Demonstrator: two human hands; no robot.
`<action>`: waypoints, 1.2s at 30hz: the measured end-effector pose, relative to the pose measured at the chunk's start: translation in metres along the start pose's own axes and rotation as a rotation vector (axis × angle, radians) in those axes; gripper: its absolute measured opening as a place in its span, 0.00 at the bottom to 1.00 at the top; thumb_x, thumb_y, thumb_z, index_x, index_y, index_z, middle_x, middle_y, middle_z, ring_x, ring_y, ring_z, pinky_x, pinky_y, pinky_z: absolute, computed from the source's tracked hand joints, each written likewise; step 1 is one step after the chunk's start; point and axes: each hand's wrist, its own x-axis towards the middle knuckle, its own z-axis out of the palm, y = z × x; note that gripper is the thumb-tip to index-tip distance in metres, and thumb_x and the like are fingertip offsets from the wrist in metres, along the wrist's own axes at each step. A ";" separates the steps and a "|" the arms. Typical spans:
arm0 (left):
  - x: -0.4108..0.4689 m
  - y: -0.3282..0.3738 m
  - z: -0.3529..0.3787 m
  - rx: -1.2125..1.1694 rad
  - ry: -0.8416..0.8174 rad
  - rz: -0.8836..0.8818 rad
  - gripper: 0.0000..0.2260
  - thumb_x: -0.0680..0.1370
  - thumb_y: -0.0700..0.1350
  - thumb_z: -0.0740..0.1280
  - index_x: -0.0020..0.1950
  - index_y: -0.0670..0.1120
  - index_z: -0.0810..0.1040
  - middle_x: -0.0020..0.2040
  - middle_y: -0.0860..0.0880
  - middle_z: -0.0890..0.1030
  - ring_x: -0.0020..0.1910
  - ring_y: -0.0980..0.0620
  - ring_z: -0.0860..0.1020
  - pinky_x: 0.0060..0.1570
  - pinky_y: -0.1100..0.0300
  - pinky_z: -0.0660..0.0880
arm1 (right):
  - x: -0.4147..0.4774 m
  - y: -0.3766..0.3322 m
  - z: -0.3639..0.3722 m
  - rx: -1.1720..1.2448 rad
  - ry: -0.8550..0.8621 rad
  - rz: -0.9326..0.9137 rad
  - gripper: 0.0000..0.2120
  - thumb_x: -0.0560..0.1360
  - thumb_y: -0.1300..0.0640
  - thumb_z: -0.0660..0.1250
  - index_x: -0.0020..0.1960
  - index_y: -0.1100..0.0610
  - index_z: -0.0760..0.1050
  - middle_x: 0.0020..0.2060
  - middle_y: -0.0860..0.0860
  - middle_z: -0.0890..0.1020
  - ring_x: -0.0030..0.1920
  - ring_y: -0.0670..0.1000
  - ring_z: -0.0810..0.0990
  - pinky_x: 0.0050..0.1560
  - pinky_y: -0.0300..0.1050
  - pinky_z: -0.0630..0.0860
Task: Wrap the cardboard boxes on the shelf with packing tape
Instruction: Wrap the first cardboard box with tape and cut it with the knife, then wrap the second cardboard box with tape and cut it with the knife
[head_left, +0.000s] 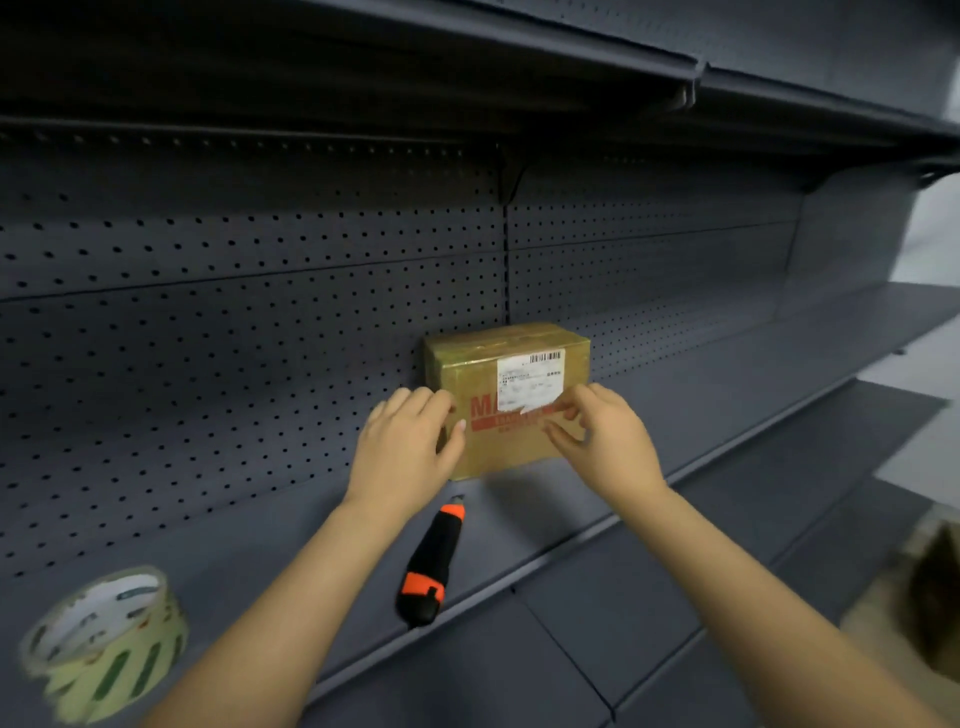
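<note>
A small brown cardboard box (511, 364) with a white shipping label and red print stands on the dark shelf (649, 415) against the pegboard back. My left hand (408, 447) holds its left front corner, fingers curled over the edge and thumb on the front face. At the box's lower right front, my right hand (602, 436) has curled fingertips touching the face; whether it pinches tape I cannot tell. A roll of packing tape (104, 639) stands on the shelf at the near left, apart from both hands.
A black and orange utility knife (431, 566) lies on the shelf between my forearms, just in front of the box. An upper shelf (571, 67) overhangs the space. A lower shelf (727, 571) juts out below, with a blurred open cardboard box (919, 608) at the right edge.
</note>
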 end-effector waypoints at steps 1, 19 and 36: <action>-0.008 0.000 -0.006 -0.018 -0.015 0.032 0.05 0.76 0.47 0.70 0.46 0.46 0.78 0.39 0.52 0.76 0.41 0.48 0.74 0.43 0.53 0.73 | -0.013 -0.013 -0.002 -0.015 0.002 -0.017 0.09 0.72 0.55 0.74 0.49 0.57 0.78 0.41 0.44 0.73 0.42 0.46 0.71 0.39 0.42 0.69; -0.141 0.138 -0.083 -0.770 -0.167 0.784 0.08 0.78 0.48 0.63 0.44 0.46 0.78 0.36 0.51 0.76 0.38 0.49 0.73 0.37 0.54 0.70 | -0.290 -0.183 -0.152 -0.690 0.188 0.429 0.09 0.71 0.59 0.74 0.48 0.59 0.78 0.42 0.53 0.78 0.41 0.57 0.77 0.39 0.51 0.75; -0.377 0.467 -0.347 -1.532 -0.050 1.550 0.05 0.76 0.45 0.66 0.44 0.45 0.78 0.37 0.48 0.77 0.38 0.47 0.75 0.36 0.52 0.71 | -0.618 -0.432 -0.415 -1.403 0.514 1.197 0.08 0.73 0.56 0.71 0.50 0.57 0.78 0.45 0.51 0.78 0.44 0.53 0.77 0.42 0.49 0.76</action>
